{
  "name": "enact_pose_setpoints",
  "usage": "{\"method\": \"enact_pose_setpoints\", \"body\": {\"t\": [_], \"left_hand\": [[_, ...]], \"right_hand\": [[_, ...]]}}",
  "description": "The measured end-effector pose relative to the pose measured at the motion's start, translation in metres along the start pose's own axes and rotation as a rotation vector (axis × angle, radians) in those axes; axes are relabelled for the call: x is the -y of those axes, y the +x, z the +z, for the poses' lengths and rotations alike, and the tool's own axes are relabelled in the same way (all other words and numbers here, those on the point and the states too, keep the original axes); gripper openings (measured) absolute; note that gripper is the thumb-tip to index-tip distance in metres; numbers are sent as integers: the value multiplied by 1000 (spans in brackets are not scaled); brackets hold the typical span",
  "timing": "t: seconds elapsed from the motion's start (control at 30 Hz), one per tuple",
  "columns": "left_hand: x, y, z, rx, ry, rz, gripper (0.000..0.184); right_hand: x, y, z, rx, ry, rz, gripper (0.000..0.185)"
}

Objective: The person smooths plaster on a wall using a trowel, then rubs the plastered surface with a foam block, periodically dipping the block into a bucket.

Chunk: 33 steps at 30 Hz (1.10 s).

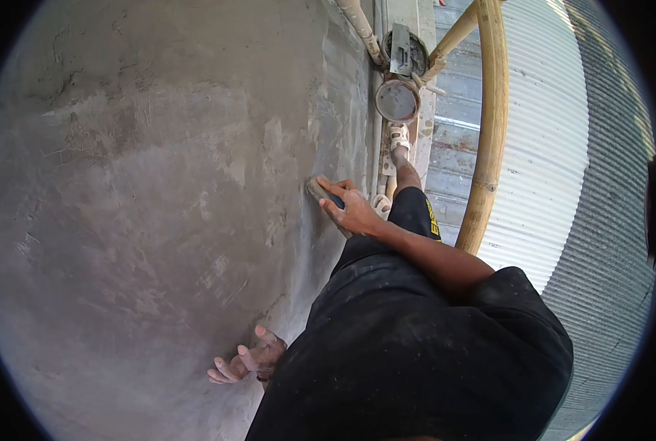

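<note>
My right hand (pixel 353 211) is wrapped round the dark blue handle of a plastering float (pixel 314 188). The float's grey, caked edge lies against the grey cement wall (pixel 159 184), in front of my hips; my hand hides most of the tool. Lower down in the view, my left hand (pixel 251 358) is beside the wall with its fingers spread and nothing in them. Whether its fingertips touch the wall, I cannot tell. The plaster looks smoother and wetter near the float, with rough patches and cracks further left.
Past my foot (pixel 399 137), on the narrow plank (pixel 425 95), stand a round bucket of greyish liquid (pixel 398 101) and a mortar bucket (pixel 418 55) with a steel trowel (pixel 400 48) across it. A bamboo pole (pixel 492 125) rises at my right, before corrugated roofing (pixel 541 132).
</note>
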State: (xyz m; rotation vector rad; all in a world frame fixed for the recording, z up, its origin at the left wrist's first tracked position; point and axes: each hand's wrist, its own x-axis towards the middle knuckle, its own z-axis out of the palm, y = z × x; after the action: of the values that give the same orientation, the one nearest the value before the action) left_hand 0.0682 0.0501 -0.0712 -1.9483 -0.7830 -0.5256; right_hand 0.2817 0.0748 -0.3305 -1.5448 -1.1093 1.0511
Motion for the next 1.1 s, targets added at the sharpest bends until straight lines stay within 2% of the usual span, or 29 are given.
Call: {"method": "enact_pose_setpoints", "body": {"t": [0.07, 0.1, 0.2, 0.27, 0.3, 0.33, 0.4, 0.43, 0.47, 0.5, 0.53, 0.57, 0.6, 0.67, 0.73, 0.77, 0.8, 0.83, 0.87, 0.93, 1.03, 1.07, 1.1], "left_hand": [[-7, 15, 9, -51, -37, -1, 42], [-10, 13, 7, -44, -33, 5, 42], [-16, 14, 6, 37, -133, -23, 41], [-23, 22, 20, 56, -194, -49, 40], [-29, 24, 21, 79, -227, -67, 40], [-37, 24, 24, 99, -266, -86, 40], [-52, 28, 27, 123, -303, -98, 40], [-58, 33, 32, 199, -475, -69, 35], [-64, 39, 40, 270, -649, -32, 31], [-71, 44, 47, 259, -648, -21, 31], [-78, 45, 49, 301, -808, -70, 26], [-84, 44, 49, 352, -967, -124, 22], [-89, 45, 49, 362, -958, -127, 22], [-91, 48, 54, 477, -1027, -45, 19], [-99, 51, 63, 494, -1060, -66, 19], [-108, 52, 71, 572, -1141, -218, 20], [-121, 57, 82, 646, -1223, -373, 21], [-138, 66, 96, 642, -1238, -442, 21], [-157, 79, 113, 640, -1247, -512, 20], [-198, 80, 157, 549, -1419, -719, 18], [-249, 86, 208, 643, -1570, -827, 16], [-266, 87, 224, 643, -1582, -833, 16], [-284, 85, 241, 863, -1608, -841, 17]], "right_hand": [[14, 26, -21, -295, 168, 152, 54], [36, 48, -42, -327, 225, 149, 55], [54, 68, -22, -403, 217, 71, 55], [37, 38, 1, -361, 219, 75, 55], [22, 15, 11, -260, 81, 7, 56], [9, 1, 11, -163, -59, -58, 56], [2, -7, -7, -84, -57, -38, 57], [3, -3, -15, -13, -55, -22, 57], [11, 9, -25, -30, -48, -28, 57], [21, 25, -38, -178, 66, 38, 58], [29, 37, -44, -313, 183, 106, 59], [38, 50, -40, -305, 189, 108, 59], [49, 62, -32, -339, 205, 61, 60], [51, 57, -16, -383, 235, 14, 60], [28, 19, 6, -321, -12, -107, 62], [16, 3, 9, -324, -19, -97, 62], [3, -10, 9, -111, 8, -35, 62], [-7, -18, 4, 101, 37, 30, 62], [-13, -18, -3, 96, 28, 39, 62], [-23, -5, -18, 7, 191, 411, 62], [-15, 27, -99, -524, 648, 464, 59], [35, 24, -166, -592, 585, 537, 59], [-7, 25, -190, -700, 515, 357, 60]]}}
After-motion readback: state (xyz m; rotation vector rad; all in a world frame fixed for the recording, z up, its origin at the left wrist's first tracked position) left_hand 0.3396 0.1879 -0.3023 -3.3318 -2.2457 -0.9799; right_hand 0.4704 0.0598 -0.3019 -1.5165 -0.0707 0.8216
